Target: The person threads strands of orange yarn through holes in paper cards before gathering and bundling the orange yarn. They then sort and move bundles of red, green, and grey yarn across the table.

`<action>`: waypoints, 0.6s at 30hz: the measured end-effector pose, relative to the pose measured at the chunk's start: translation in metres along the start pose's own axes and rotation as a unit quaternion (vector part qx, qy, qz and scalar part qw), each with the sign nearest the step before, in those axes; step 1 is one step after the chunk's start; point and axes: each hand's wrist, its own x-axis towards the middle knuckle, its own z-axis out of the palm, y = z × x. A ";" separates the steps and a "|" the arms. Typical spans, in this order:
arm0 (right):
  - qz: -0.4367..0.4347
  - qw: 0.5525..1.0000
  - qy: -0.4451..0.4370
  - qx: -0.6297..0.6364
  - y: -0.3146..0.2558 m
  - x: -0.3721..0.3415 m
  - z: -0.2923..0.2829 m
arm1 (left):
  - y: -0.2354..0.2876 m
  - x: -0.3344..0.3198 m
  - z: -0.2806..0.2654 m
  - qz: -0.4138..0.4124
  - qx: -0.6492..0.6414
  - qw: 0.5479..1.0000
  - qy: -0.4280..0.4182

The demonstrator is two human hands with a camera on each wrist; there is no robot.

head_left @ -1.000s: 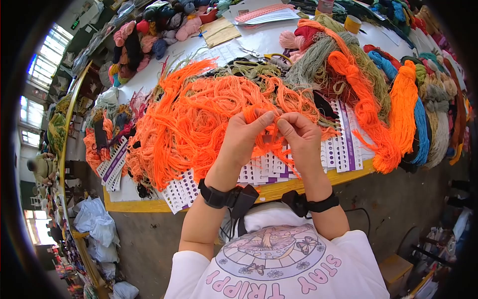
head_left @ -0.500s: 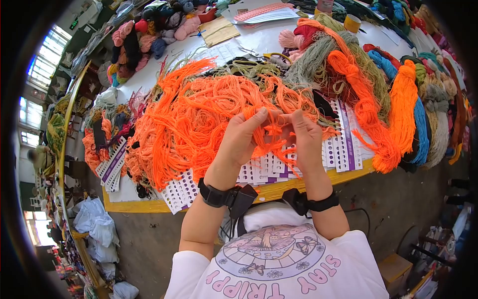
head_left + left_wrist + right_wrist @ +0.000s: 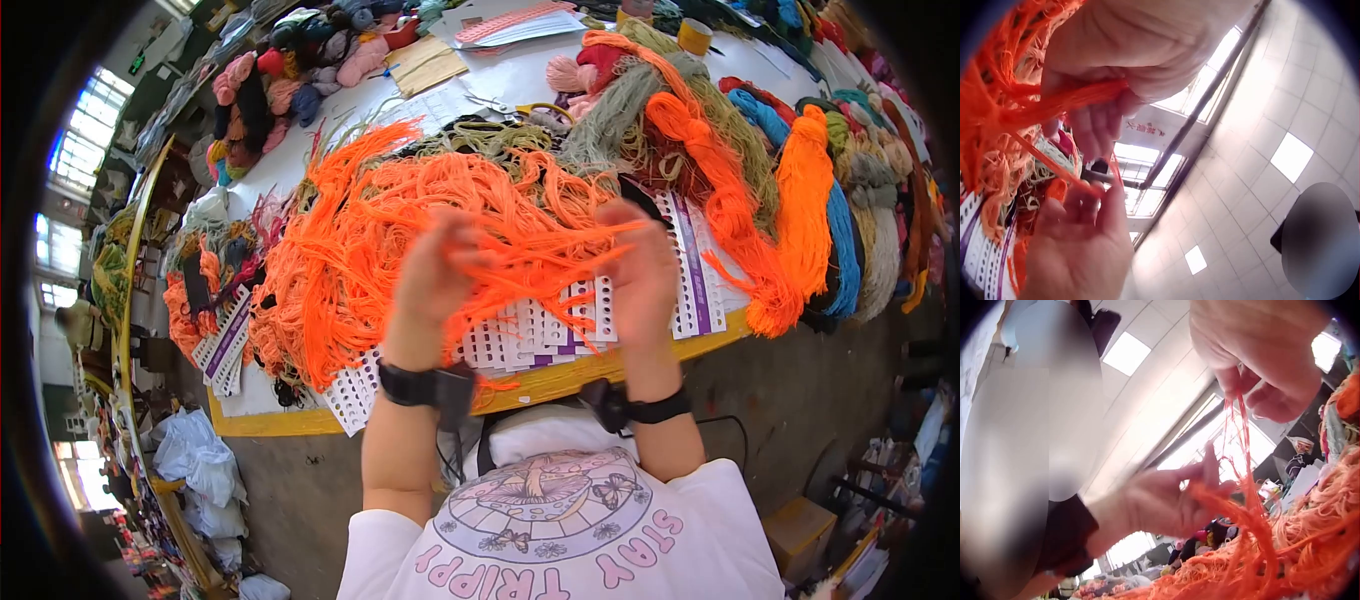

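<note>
A skein of bright orange yarn (image 3: 540, 262) stretches between the two hands above a big heap of orange yarn (image 3: 400, 215). My left hand (image 3: 435, 275), blurred in the head view, grips a thick bunch of strands (image 3: 1063, 103) that runs in under its thumb. Off to the right, my right hand (image 3: 645, 275) pinches a few thin strands (image 3: 1241, 434) between thumb and fingertips. In the right wrist view these strands run down taut from the pinch toward the bunch at the left hand (image 3: 1163, 500).
White punched cards (image 3: 520, 335) with purple bands lie along the table's yellow front edge (image 3: 540, 388). Behind the heap are yellow-handled scissors (image 3: 545, 110). Hanks of orange yarn (image 3: 805, 220), with grey and blue ones, hang over the right edge.
Both hands were close together at the yarn; now they are apart, left hand to the left, right hand to the right. Orange strands now span the gap. The head view has shifted slightly.
</note>
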 end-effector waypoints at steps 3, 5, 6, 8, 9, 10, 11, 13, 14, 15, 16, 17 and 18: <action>0.058 0.881 -0.075 0.464 -0.059 0.014 -0.093 | 0.073 0.021 -0.104 0.089 -0.147 0.985 0.024; -0.016 0.911 0.007 0.412 -0.118 0.008 -0.173 | 0.133 0.015 -0.184 0.203 -0.056 0.942 0.263; -0.041 0.918 0.049 0.392 -0.148 0.002 -0.229 | 0.173 0.008 -0.259 0.236 0.126 0.923 0.278; -0.129 0.969 0.130 0.163 -0.216 -0.017 -0.350 | 0.238 -0.015 -0.328 0.291 0.240 0.853 0.361; -0.232 0.944 0.235 0.015 -0.237 -0.030 -0.381 | 0.254 -0.027 -0.292 0.304 0.100 0.866 0.384; -0.292 0.871 0.370 -0.140 -0.258 -0.043 -0.411 | 0.268 -0.036 -0.273 0.315 0.061 0.866 0.384; -0.311 0.847 0.413 -0.124 -0.279 -0.051 -0.413 | 0.278 -0.042 -0.255 0.321 0.043 0.871 0.369; -0.348 0.794 0.491 -0.090 -0.319 -0.056 -0.405 | 0.277 -0.041 -0.212 0.306 0.019 0.902 0.303; -0.364 0.765 0.527 -0.073 -0.327 -0.055 -0.403 | 0.261 -0.031 -0.187 0.283 0.009 0.924 0.257; -0.306 0.848 0.418 -0.115 -0.302 -0.043 -0.376 | 0.232 -0.018 -0.159 0.251 -0.002 0.942 0.221; -0.241 0.910 0.299 -0.153 -0.256 -0.026 -0.325 | 0.198 0.002 -0.142 0.195 0.017 0.968 0.154; -0.134 0.967 0.174 -0.127 -0.206 -0.011 -0.274 | 0.146 0.017 -0.117 0.034 0.031 0.991 -0.129; -0.071 0.948 0.276 -0.139 -0.149 0.000 -0.211 | 0.063 0.009 -0.020 0.100 0.102 0.967 0.209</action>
